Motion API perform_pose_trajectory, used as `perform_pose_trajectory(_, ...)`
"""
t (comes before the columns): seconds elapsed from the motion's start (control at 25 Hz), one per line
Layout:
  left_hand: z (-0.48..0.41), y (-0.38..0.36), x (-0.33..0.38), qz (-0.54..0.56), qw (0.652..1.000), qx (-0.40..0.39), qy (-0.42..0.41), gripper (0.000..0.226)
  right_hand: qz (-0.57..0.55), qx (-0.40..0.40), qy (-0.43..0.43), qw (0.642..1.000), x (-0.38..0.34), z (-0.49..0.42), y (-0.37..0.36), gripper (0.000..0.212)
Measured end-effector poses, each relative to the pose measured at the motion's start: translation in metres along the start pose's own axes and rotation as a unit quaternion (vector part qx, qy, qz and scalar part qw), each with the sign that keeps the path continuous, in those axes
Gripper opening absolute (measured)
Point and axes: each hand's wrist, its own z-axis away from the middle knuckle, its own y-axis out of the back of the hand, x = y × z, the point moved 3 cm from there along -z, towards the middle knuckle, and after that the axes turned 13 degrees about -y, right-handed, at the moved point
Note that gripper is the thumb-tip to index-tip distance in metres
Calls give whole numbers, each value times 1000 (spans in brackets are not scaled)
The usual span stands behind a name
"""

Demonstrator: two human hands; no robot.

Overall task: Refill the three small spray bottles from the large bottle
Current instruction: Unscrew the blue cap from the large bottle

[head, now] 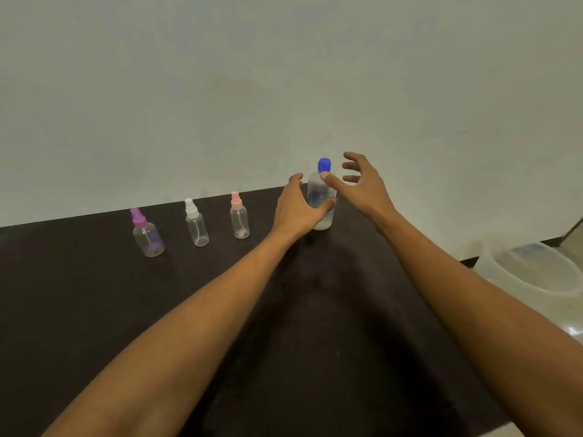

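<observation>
Wrapping the large clear plastic bottle, the left hand has its thumb laid across the front of the bottle's lower half. Its fingers curve round the left side toward the back, so the bottle sits in the crook of the hand. The index tip shows a little apart from the bottle's shoulder, and how firmly the hand presses cannot be told.

The right hand hangs just to the right of the bottle with its fingers spread wide and holding nothing. Its thumb tip lies in front of the bottle's shoulder, right below the round blue cap. Whether the thumb touches the plastic cannot be told.

The large bottle stands upright near the far edge of the dark brown table, with its cap on and clear liquid inside.

To its left, three small clear spray bottles stand upright in a row, each apart from the next:
- The pink-topped spray bottle is nearest the left hand.
- The white-topped spray bottle is in the middle.
- The purple-topped spray bottle is farthest left and slightly nearer.

All three have their spray heads on.

A translucent plastic tub sits at the right edge, well apart from the bottles. A pale grey-green wall rises behind the table.
</observation>
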Motion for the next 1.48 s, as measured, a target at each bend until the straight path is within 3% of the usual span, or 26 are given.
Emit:
perform_pose_trajectory(0.16,-4,-12,-9,26,1000,-11,-7,82,53,-35,5,998,14,-7,-12,79)
perform_pose_trajectory(0.44,-4,-16,-14,24,999,19,-20,60,55,-29,34,997,18,-10,-19,67)
perform_pose_trajectory(0.88,31,33,42,25,998,40,-46,65,33,-22,78,996,-32,38,8,70)
perform_pose_trajectory(1.48,206,156,111,-6,991,104,-81,67,-23,-113,140,984,-116,215,10,64)
